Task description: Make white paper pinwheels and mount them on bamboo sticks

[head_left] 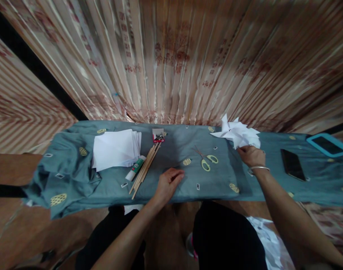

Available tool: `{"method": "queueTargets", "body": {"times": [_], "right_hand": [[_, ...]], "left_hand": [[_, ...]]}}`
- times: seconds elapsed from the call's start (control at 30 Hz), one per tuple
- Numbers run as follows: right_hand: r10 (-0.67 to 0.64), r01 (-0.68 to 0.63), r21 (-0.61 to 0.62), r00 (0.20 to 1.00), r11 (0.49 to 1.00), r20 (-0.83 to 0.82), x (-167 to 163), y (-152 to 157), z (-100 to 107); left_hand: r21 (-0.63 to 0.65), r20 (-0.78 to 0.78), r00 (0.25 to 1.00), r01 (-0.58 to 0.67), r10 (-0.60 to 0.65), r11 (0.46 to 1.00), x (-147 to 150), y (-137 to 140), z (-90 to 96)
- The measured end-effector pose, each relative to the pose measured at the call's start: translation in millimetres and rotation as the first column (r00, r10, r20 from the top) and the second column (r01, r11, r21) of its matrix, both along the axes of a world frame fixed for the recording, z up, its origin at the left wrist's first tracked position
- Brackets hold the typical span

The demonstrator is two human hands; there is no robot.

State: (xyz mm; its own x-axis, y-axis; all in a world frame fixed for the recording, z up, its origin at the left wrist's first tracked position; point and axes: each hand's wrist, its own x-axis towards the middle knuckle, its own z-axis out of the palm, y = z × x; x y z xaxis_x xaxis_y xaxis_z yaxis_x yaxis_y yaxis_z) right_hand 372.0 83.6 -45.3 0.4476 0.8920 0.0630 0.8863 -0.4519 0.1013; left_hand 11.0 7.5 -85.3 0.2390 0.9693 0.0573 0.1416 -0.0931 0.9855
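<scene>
My right hand is at the near edge of a cluster of white paper pinwheels on the right half of the cloth. Its fingers are bent and closed at the lower edge of a pinwheel; the fingertips are partly hidden. A small pin head shows at the centre of the left pinwheel. My left hand rests on the cloth near the front edge, thumb and fingers drawn together with nothing visible in them. Between the hands lie scissors with pale green handles, blades apart.
Left of my left hand are wooden sticks, a glue stick, a red box of metal pins and stacked white paper. At right lie a dark phone and a blue-framed tablet. A curtain hangs behind.
</scene>
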Motion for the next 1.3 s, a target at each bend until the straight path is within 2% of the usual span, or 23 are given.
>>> {"method": "queueTargets", "body": {"times": [0.23,0.53,0.7,0.8,0.9,1.0,1.07,1.17,1.23,1.3], "right_hand": [[-0.028,0.028,-0.018,1.0,0.999,0.002,5.6,6.5,-7.5],[-0.063,0.063,-0.042,0.998,0.997,0.0,12.2,-1.7,-17.6],[-0.115,0.115,-0.052,0.993,0.992,0.002,9.0,-5.7,-11.2],[-0.1,0.1,0.004,0.995,0.995,0.022,-0.4,-15.5,-1.0],[0.01,-0.017,0.201,0.999,0.979,0.033,-27.4,-26.9,5.7],[0.203,-0.152,0.31,0.969,0.939,-0.139,-77.9,-34.3,1.2],[0.33,-0.221,0.347,0.896,0.912,-0.296,-119.7,-36.9,-8.6],[0.501,-0.334,0.391,0.715,0.858,-0.487,-179.1,-39.5,-27.7],[0.54,-0.362,0.403,0.619,0.84,-0.57,-208.2,-41.4,-39.3],[0.573,-0.393,0.418,0.575,0.819,-0.583,-225.3,-43.6,-47.9]], "left_hand": [[-0.002,-0.009,1.0,-0.004,0.004,1.0,-1.2,1.0,-1.8],[-0.004,-0.009,1.0,0.005,-0.005,1.0,-0.6,0.3,-5.4],[-0.002,0.018,1.0,-0.006,0.006,1.0,-0.6,-0.7,-6.7],[-0.002,0.001,1.0,-0.024,0.024,1.0,-2.1,-0.3,-6.5],[0.019,-0.033,0.999,-0.031,0.031,0.999,-4.7,-0.3,-5.4],[0.036,-0.064,0.998,-0.026,0.028,0.999,-7.4,-2.7,-4.0],[0.033,-0.078,0.997,-0.015,0.018,0.999,-9.0,-6.0,-3.5],[0.019,-0.089,0.996,0.017,-0.015,1.0,-11.9,-12.3,-3.3],[0.009,-0.109,0.993,0.038,-0.037,0.999,-15.6,-15.6,-2.9],[0.001,-0.142,0.989,0.042,-0.042,0.999,-21.0,-17.1,-1.7]]}}
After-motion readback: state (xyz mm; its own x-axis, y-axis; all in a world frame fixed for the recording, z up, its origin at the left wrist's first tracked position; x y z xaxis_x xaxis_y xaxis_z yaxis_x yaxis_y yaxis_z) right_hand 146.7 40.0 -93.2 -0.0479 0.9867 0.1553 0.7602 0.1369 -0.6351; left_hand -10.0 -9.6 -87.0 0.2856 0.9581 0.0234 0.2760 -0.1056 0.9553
